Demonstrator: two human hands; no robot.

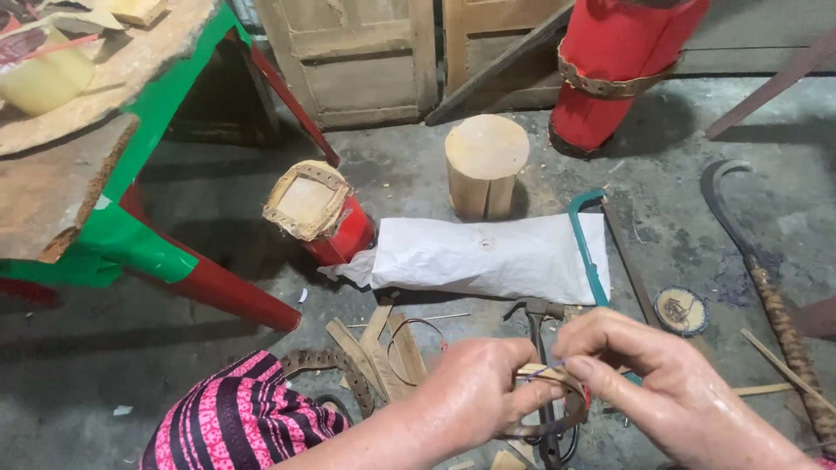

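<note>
Both hands work low in the view at about 6 o'clock: the left hand (475, 392) pinches a small strip ring (557, 405) between thumb and fingers, and the right hand (670, 383), just at its 3 o'clock, grips the ring's upper edge along with a thin blue thread (544, 372). A hammer (535, 318) lies on the floor right behind the ring at 12 o'clock. Farther at 12 o'clock rest a white sack (488, 257) and a wooden block (485, 165); a green saw (588, 244) lies at 1 o'clock.
</note>
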